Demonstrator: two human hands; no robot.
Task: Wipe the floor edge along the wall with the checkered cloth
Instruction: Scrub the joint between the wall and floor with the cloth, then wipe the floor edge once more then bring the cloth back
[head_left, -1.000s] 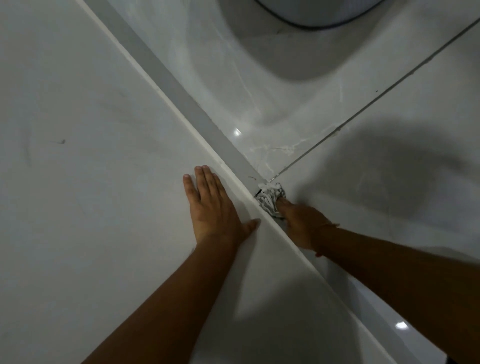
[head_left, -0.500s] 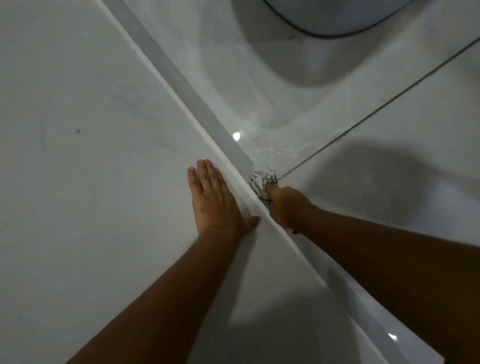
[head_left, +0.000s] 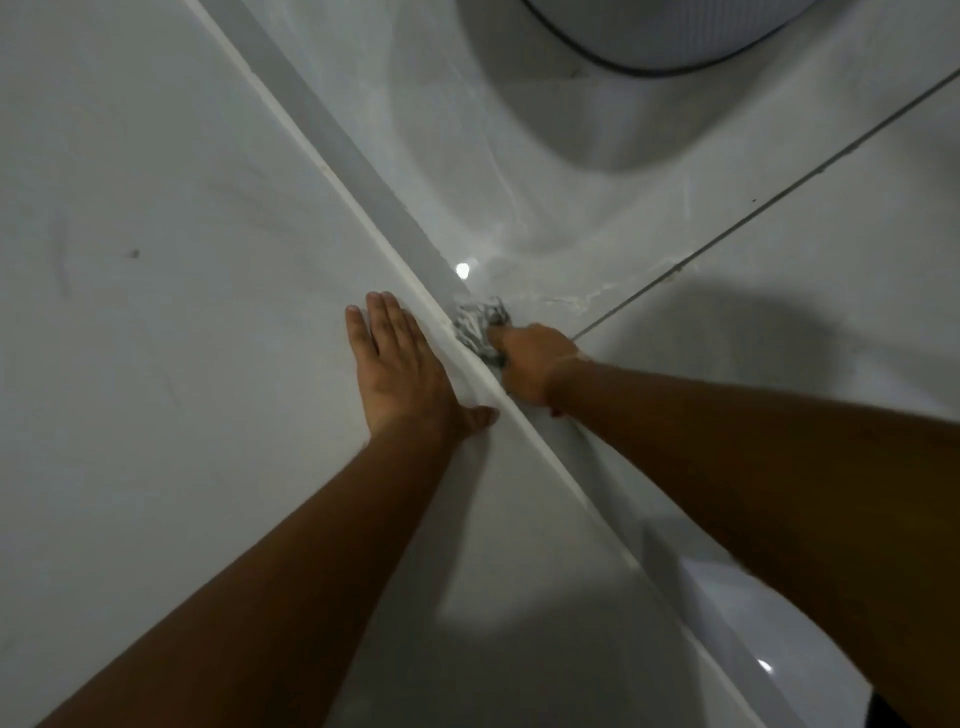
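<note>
The bunched checkered cloth (head_left: 478, 327) is pressed against the grey skirting strip (head_left: 332, 140) where the white wall (head_left: 156, 312) meets the glossy floor tiles (head_left: 779, 338). My right hand (head_left: 530, 366) grips the cloth from behind, fingers closed on it, right at the floor edge. My left hand (head_left: 402, 371) lies flat on the wall just left of the strip, fingers straight and together, holding nothing. Most of the cloth is hidden under my right hand.
A dark grout line (head_left: 753, 208) runs across the tiles from the cloth toward the upper right. A round white object with a dark rim (head_left: 649, 47) stands on the floor at the top. Shadows cover the tiles on the right.
My right hand has pushed the cloth farther along the skirting, away from me, past the grout line. The left hand stays flat on the wall.
</note>
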